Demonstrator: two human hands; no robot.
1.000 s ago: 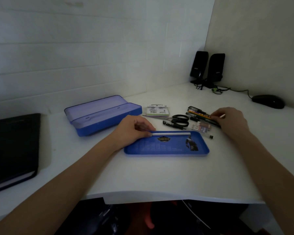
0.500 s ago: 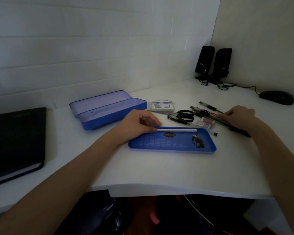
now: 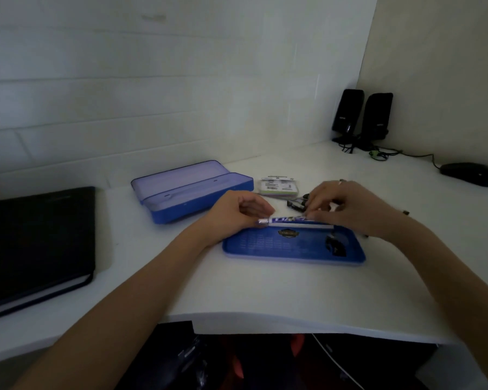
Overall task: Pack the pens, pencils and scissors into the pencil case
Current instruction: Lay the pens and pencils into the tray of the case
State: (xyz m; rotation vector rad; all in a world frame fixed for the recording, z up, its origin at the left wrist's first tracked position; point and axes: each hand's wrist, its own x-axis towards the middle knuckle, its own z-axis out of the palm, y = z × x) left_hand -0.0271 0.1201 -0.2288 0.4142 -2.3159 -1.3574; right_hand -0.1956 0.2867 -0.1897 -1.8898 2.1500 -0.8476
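Note:
The blue pencil case lies open at the back left, its lid tipped back. In front of it sits a blue tray with a white stick along its far edge. A patterned pen hangs level just over that edge. My right hand is closed on the pen's right part. My left hand has its fingers curled at the pen's left tip, by the tray's far left corner. Black scissors lie behind, partly hidden by my right hand; other pens there are hidden.
A small labelled packet lies beside the case. A black notebook sits at the left, two black speakers stand in the corner, and a black mouse lies at the far right. The desk's front edge runs below the tray.
My right hand left the pile of pens at the right and moved left to the tray's far edge with a patterned pen. My left hand stayed at the tray's corner.

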